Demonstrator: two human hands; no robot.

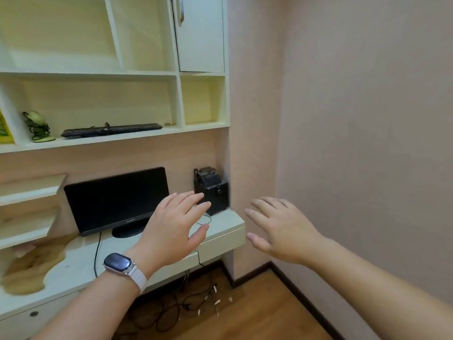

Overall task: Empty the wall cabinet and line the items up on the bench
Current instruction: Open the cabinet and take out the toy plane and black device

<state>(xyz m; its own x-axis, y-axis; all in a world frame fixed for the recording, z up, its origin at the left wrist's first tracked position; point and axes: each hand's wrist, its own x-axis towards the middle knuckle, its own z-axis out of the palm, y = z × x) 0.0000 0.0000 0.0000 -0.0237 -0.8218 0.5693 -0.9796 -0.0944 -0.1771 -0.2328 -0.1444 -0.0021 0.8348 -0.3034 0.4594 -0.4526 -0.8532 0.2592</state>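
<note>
My left hand, with a watch on the wrist, is held out open over the right end of the pale bench. My right hand is open too, in the air to the right of the bench end, in front of the pink wall. Neither hand holds anything. Up on the wall cabinet, a black keyboard lies on the lower shelf. A small green figurine stands to its left, and a tiny brass-coloured item lies at the keyboard's right end. A closed white door covers the upper right compartment.
A black monitor stands on the bench, with a black box-shaped device in the right corner. Cables and small scraps lie on the wooden floor under the bench. A yellow item shows at the far left shelf edge.
</note>
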